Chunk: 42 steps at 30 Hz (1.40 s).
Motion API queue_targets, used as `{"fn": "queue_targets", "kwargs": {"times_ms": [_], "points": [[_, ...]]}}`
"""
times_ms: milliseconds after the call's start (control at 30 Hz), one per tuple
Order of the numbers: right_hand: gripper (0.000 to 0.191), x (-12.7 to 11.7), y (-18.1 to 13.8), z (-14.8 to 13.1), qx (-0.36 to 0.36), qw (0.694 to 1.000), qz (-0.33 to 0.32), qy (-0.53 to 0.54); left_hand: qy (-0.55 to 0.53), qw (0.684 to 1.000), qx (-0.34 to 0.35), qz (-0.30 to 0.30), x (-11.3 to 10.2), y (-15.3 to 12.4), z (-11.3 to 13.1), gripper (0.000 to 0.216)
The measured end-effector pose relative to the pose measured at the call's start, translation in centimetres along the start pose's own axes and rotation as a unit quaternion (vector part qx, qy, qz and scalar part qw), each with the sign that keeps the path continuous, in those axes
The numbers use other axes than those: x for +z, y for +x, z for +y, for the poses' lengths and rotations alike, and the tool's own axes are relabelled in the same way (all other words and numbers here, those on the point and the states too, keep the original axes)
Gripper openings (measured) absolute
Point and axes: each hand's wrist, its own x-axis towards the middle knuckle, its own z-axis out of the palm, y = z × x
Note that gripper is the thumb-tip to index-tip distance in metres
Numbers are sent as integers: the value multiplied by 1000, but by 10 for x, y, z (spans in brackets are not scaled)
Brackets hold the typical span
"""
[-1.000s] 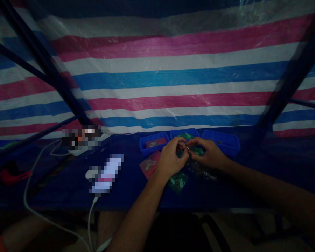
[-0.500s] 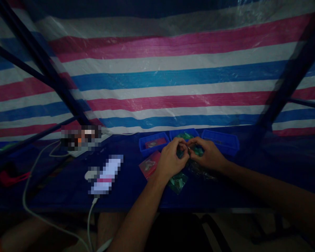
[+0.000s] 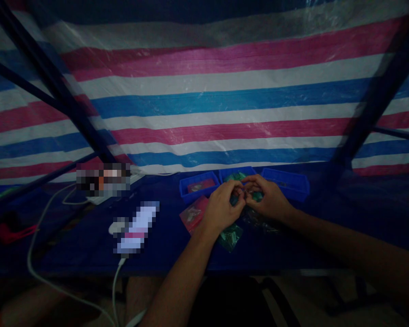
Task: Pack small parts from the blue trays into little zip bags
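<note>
My left hand (image 3: 221,206) and my right hand (image 3: 267,197) meet over the dark blue table, fingertips pinched together on a tiny shiny part (image 3: 244,192) too small to name. Right behind them stands the middle blue tray (image 3: 225,172) with green pieces in it. A small clear bag of green parts (image 3: 230,236) lies under my left wrist, and a clear plastic bag (image 3: 259,222) lies under my right wrist. A pink bag (image 3: 192,213) rests on the table left of my left hand.
Three blue trays stand in a row at the back: the left one (image 3: 198,185) holds a pink bag, the right one (image 3: 288,182) looks dark inside. A phone (image 3: 136,227) with a white cable (image 3: 37,254) lies at the left. A striped tarp (image 3: 204,100) hangs behind, with dark poles (image 3: 51,77) on both sides.
My hands stay pinched together at the same spot, with only slight finger movement. The view has shifted a little.
</note>
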Motion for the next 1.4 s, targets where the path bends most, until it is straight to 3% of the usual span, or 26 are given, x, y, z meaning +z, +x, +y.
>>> {"fn": "queue_targets", "kwargs": {"times_ms": [233, 433, 867, 1100, 1400], "points": [[39, -6, 1, 4, -15, 1000, -15, 1, 19, 1000, 1, 7, 1, -1, -3, 14], [33, -7, 3, 10, -3, 1000, -12, 26, 1, 1000, -8, 16, 0, 0, -4, 19], [38, 1, 4, 19, 74, 973, -21, 220, -14, 999, 7, 43, -1, 2, -1, 14], [37, 1, 4, 19, 94, 965, -15, 245, -1, 999, 25, 45, -2, 1, 0, 12], [39, -1, 4, 17, 123, 961, 8, 247, -37, 998, -3, 45, 0, 2, -4, 17]]}}
